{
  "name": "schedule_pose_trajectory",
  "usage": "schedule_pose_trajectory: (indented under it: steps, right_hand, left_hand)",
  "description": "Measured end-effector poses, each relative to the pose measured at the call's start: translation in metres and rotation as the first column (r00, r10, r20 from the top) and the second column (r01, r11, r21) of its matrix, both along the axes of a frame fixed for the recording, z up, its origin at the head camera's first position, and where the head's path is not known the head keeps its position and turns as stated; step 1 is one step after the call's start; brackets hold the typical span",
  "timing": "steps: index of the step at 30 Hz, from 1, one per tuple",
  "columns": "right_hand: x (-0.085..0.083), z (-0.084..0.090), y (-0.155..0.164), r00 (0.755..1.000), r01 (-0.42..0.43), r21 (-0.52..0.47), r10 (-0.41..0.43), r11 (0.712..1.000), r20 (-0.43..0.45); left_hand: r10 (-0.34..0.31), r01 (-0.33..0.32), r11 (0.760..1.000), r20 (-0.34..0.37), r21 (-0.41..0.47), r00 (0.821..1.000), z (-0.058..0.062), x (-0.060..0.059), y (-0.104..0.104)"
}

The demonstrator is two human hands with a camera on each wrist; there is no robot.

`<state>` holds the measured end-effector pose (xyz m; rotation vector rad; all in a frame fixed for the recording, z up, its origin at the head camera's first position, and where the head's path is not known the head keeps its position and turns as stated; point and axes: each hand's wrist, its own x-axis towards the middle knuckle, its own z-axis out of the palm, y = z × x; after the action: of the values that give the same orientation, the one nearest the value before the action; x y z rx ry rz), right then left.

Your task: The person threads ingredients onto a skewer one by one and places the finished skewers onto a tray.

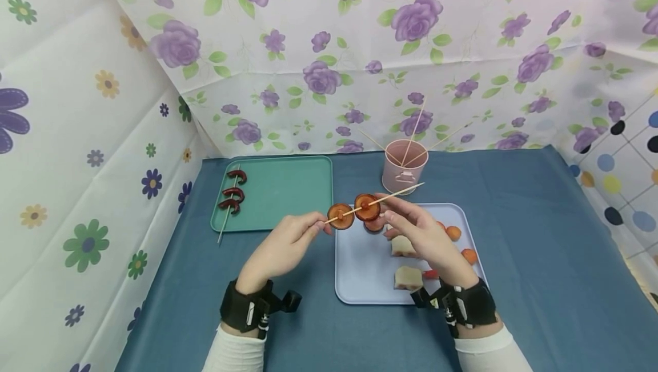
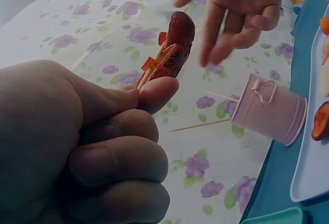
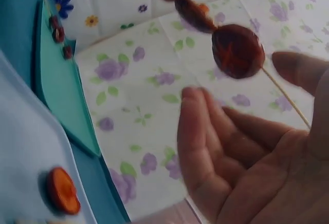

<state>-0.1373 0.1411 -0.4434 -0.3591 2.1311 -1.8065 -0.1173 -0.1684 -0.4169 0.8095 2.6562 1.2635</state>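
My left hand (image 1: 321, 226) pinches the near end of a thin wooden skewer (image 1: 396, 194) between thumb and forefinger, above the blue tray's left edge. Two round brown slices (image 1: 341, 216) are threaded on it, the second slice (image 1: 367, 207) a little further along. In the left wrist view the left hand (image 2: 141, 90) grips the stick just below the slices (image 2: 175, 44). My right hand (image 1: 388, 212) hovers open beside the second slice. In the right wrist view its fingers (image 3: 198, 131) and thumb are spread around that slice (image 3: 238, 51) without gripping it.
A light blue tray (image 1: 360, 269) under the hands holds orange slices (image 1: 453, 232) and pale chunks (image 1: 408, 278). A pink bucket (image 1: 404, 169) with spare skewers stands behind it. The green tray (image 1: 288, 189) at left carries a skewer of three dark red pieces (image 1: 232, 192). Flowered cloth walls surround the blue table.
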Motion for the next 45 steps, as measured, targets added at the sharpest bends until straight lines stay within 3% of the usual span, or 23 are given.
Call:
schedule_pose_trajectory:
  steps: [3, 6, 9, 13, 18, 22, 25, 29, 34, 41, 45]
  right_hand:
    - [-0.006, -0.005, 0.002, 0.998, 0.036, 0.100, -0.031, 0.994, -0.048]
    - [-0.010, -0.011, 0.003, 0.992, 0.061, 0.253, -0.032, 0.966, -0.118]
    - [-0.014, -0.016, 0.005, 0.983, 0.063, 0.399, 0.012, 0.915, -0.183]
    - [-0.023, -0.021, 0.008, 0.974, 0.042, 0.515, 0.080, 0.856, -0.211]
    - [-0.041, -0.020, 0.005, 0.953, 0.016, 0.625, 0.177, 0.781, -0.245]
    - [-0.052, -0.021, -0.008, 0.951, -0.008, 0.716, 0.226, 0.698, -0.209]
    - [-0.056, -0.023, -0.017, 0.948, -0.004, 0.767, 0.247, 0.642, -0.202]
    - [-0.056, -0.029, -0.025, 0.926, 0.040, 0.805, 0.280, 0.592, -0.253]
    - [-0.057, -0.035, -0.031, 0.894, 0.073, 0.822, 0.329, 0.565, -0.305]
    - [-0.055, -0.034, -0.035, 0.899, 0.062, 0.817, 0.323, 0.573, -0.295]
    - [-0.055, -0.033, -0.038, 0.896, 0.061, 0.828, 0.335, 0.557, -0.292]
  left_hand:
    - [0.016, -0.016, 1.000, -0.012, 0.005, 1.000, 0.001, 0.000, -0.004]
    - [0.027, -0.027, 1.000, -0.016, 0.016, 1.000, 0.000, 0.000, -0.008]
    - [0.031, -0.031, 0.999, -0.009, 0.027, 0.999, 0.000, 0.000, -0.011]
    - [0.048, -0.048, 0.998, 0.001, 0.035, 0.999, -0.001, 0.000, -0.013]
    - [0.056, -0.056, 0.998, -0.001, 0.039, 0.998, 0.000, -0.001, -0.015]
    - [0.052, -0.052, 0.998, -0.004, 0.039, 0.999, 0.000, -0.002, -0.016]
    - [0.051, -0.050, 0.998, -0.006, 0.041, 0.999, 0.001, -0.002, -0.016]
    - [0.057, -0.057, 0.998, -0.010, 0.039, 0.998, 0.001, -0.002, -0.017]
    - [0.063, -0.062, 0.997, -0.012, 0.039, 0.998, 0.001, -0.002, -0.019]
    - [0.058, -0.058, 0.998, -0.013, 0.037, 0.998, 0.002, -0.002, -0.019]
    - [0.057, -0.057, 0.998, -0.017, 0.037, 0.998, 0.002, -0.002, -0.019]
